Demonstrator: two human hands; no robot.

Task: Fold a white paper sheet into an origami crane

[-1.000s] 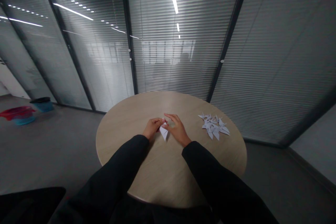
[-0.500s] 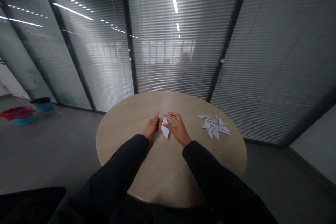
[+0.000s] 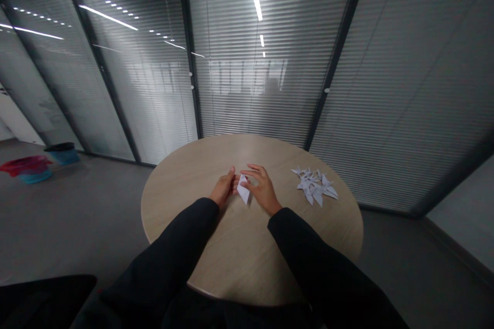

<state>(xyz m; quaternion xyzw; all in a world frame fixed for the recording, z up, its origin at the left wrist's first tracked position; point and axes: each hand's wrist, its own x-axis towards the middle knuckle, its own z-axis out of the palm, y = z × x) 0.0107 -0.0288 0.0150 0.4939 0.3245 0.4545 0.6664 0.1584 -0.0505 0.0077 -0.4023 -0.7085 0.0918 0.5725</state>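
A small white folded paper, shaped like a kite, is held between my two hands above the middle of the round table. My left hand supports it from the left, its fingers reaching behind the paper. On the other side, my right hand pinches the paper's right edge with thumb and fingers, the index finger near its upper tip. To the right lies a pile of white folded paper cranes, apart from both hands.
The round wooden table stands against a glass partition with blinds. On the floor at far left are a blue bin with a red liner and another with a black liner. A dark object fills the lower left corner.
Almost nothing differs. Both hands keep their hold on the folded paper, and the view has shifted very slightly.
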